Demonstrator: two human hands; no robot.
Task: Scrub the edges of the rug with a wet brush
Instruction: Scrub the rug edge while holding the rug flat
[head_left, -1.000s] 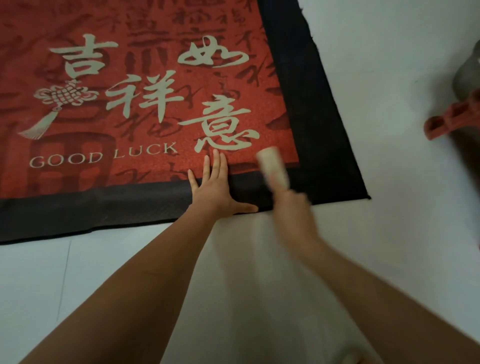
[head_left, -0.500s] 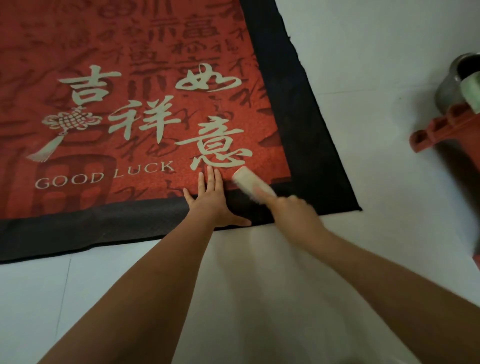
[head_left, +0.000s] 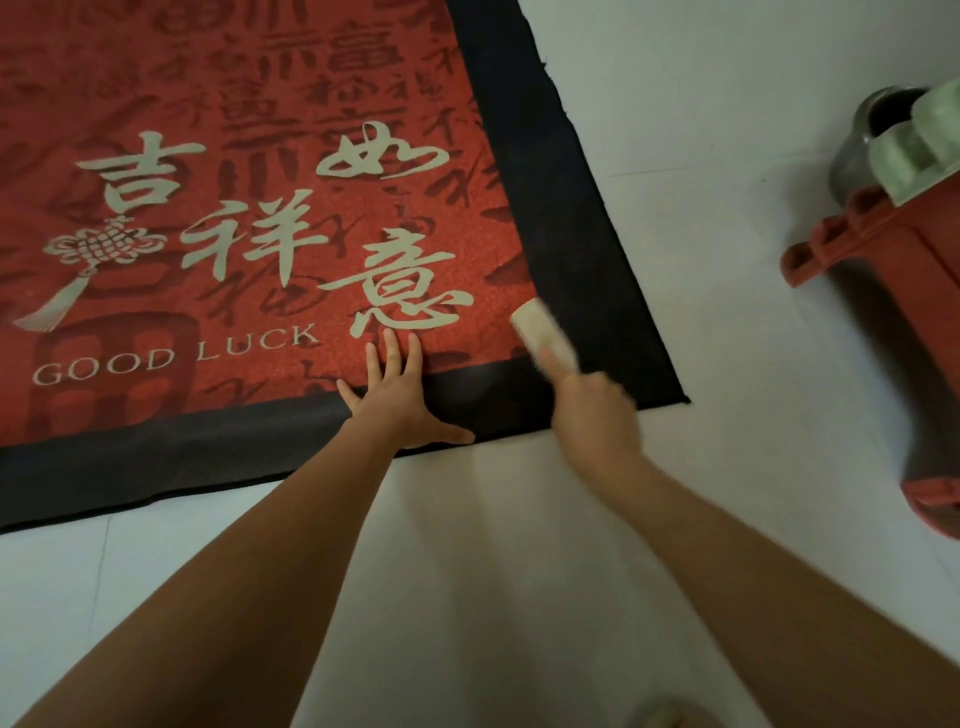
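Rug: red, black border, flat on the white floor, near right corner in view
Brush: pale block, now farther right than half a second ago, on the seam between red field and right border, close to the corner
Right hand: blurred, fingers curled round the brush's rear end
Left hand: unmoved, fingers straight and slightly spread, pressed flat over the near border, thumb out along the rug's edge
Reading: the scrubbing stroke travels toward the corner; near edge under work, right edge likely next
Red stool, metal pot: right, well apart
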